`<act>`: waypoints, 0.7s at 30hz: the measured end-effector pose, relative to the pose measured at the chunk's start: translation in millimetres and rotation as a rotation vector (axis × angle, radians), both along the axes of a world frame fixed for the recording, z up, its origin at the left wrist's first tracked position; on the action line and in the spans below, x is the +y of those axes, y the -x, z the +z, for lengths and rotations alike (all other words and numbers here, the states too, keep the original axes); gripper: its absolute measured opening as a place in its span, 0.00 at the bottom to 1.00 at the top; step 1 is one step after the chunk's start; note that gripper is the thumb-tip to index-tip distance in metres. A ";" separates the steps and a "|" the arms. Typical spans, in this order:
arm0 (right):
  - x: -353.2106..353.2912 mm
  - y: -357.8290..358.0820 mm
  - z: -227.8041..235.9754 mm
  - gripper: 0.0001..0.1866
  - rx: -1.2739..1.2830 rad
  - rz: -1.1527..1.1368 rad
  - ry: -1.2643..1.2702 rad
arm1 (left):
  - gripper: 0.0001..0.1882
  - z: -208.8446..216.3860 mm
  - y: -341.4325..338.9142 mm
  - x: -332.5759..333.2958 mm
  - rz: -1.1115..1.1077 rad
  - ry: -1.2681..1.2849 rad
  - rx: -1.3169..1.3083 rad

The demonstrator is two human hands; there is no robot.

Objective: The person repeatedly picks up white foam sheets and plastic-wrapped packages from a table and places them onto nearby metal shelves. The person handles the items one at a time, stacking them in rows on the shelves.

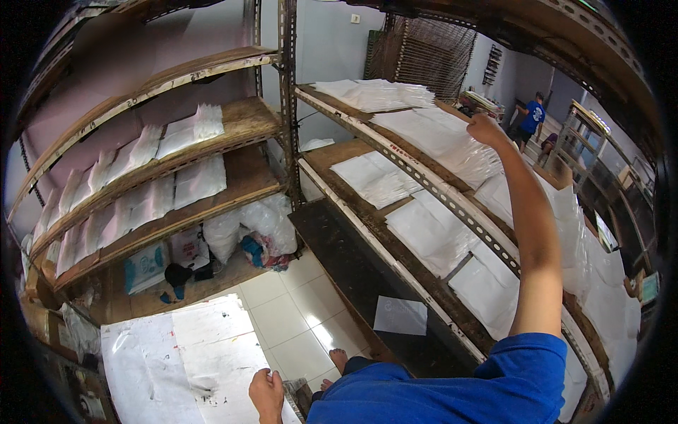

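Observation:
My right arm stretches out to the upper shelf on the right, where my right hand (486, 131) is closed at the far edge of a stack of thin white sheets (441, 138). Its fingertips are turned away, so I cannot see whether they pinch a sheet. Low in the view, my left hand (266, 396) is curled closed over the right edge of a worn white tabletop (176, 353), and nothing shows in it. More white stacks (374, 177) lie on the shelf below my right arm. A single translucent sheet (400, 315) with a faint print rests on the dark lowest board.
Left shelves hold rows of white stacks (191, 134), with plastic bags (247, 230) beneath. A perforated metal post (288, 106) stands between the racks. White floor tiles (282, 318) show between table and shelves. Another person in blue (532, 116) stands at the far right, near a metal rack (586, 134).

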State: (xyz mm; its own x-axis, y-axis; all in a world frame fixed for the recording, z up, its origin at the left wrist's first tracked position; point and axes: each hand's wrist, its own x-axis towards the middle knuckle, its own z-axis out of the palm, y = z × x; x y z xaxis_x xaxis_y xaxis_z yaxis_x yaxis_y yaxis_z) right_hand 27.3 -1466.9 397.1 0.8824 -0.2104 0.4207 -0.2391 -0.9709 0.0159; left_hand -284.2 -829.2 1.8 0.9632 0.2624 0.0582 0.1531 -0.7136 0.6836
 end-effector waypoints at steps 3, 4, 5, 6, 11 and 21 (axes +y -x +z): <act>0.7 1.1 18.4 0.16 -0.115 0.078 0.083 | 0.11 -1.4 1.3 -4.8 -0.026 -0.006 -0.025; 3.1 3.4 26.6 0.17 -0.173 0.122 0.034 | 0.11 0.3 0.1 -7.2 -0.047 -0.012 -0.032; 47.4 1.2 33.4 0.17 -0.223 0.202 -0.042 | 0.12 7.0 2.9 -5.3 -0.031 -0.040 -0.028; 85.3 10.5 44.6 0.18 -0.272 0.263 -0.106 | 0.12 12.3 3.1 -6.2 -0.034 -0.057 -0.025; 247.9 19.5 56.2 0.16 -0.140 0.764 -0.343 | 0.13 20.1 4.2 -2.8 -0.015 -0.097 -0.039; 413.6 33.4 -197.1 0.12 0.439 1.093 -1.434 | 0.21 29.0 71.9 1.2 0.260 -0.152 -0.074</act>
State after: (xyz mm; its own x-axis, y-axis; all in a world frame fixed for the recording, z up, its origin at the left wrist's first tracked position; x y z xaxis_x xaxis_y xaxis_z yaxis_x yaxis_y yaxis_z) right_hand -6.1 -1053.3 200.0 0.8375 0.5127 0.1892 0.2186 0.0031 -0.9758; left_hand -356.1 -828.0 30.8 0.8568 0.4820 0.1832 0.2975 -0.7523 0.5878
